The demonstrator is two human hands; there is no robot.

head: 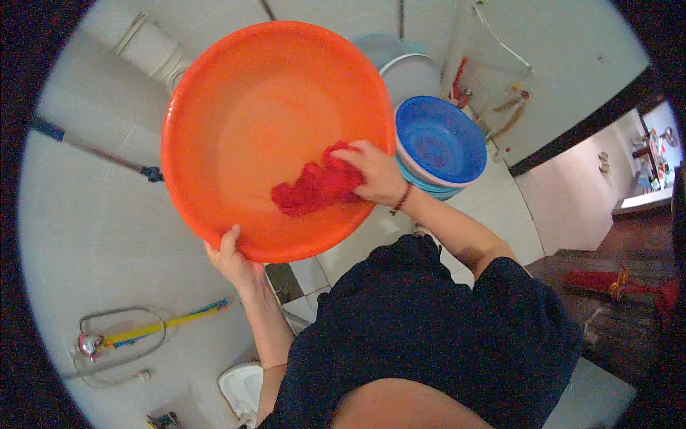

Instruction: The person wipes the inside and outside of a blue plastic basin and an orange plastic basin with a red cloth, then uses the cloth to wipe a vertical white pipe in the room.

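A large orange plastic basin (pixel 278 107) fills the upper middle of the view, tilted so that its inside faces me. My left hand (pixel 236 263) grips its lower left rim, the thumb over the edge and the fingers partly hidden behind. Inside the basin, near the lower right wall, my right hand (pixel 375 174) holds a bunched red cloth (pixel 316 187). The cloth hangs towards the basin's lower middle. Whether there is water in the basin, I cannot tell.
Stacked basins, a blue one (pixel 439 139) on top, stand right of the orange basin. A grey-white round basin (pixel 411 78) leans behind. Pipes with a red-handled valve (pixel 461 88) run along the wall. A shower hose (pixel 123 308) hangs lower left, above a white toilet (pixel 241 389). A doorway opens at right.
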